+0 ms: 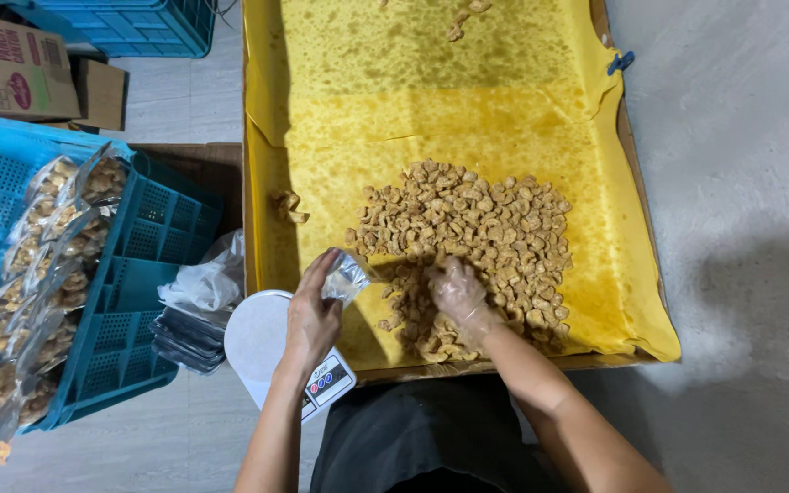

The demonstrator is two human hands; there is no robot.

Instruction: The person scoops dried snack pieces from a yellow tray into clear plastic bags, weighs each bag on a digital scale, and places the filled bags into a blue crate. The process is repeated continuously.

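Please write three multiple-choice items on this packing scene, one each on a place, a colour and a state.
1. Where is the scale?
A. On the far end of the paper
B. Under the left hand, left of the tray
C. Inside the crate

2. What colour is the paper lining the tray?
A. Yellow
B. White
C. Green

3. What is the right hand doing?
A. Resting on the floor
B. Holding a lid
C. Reaching, gloved, into the snack pile

Answers:
1 B, the round white scale sits by the tray's near left corner, under the left wrist.
2 A, the stained sheet is yellow throughout.
3 C, a clear glove covers the hand among the pieces, while the left hand holds a small clear bag.
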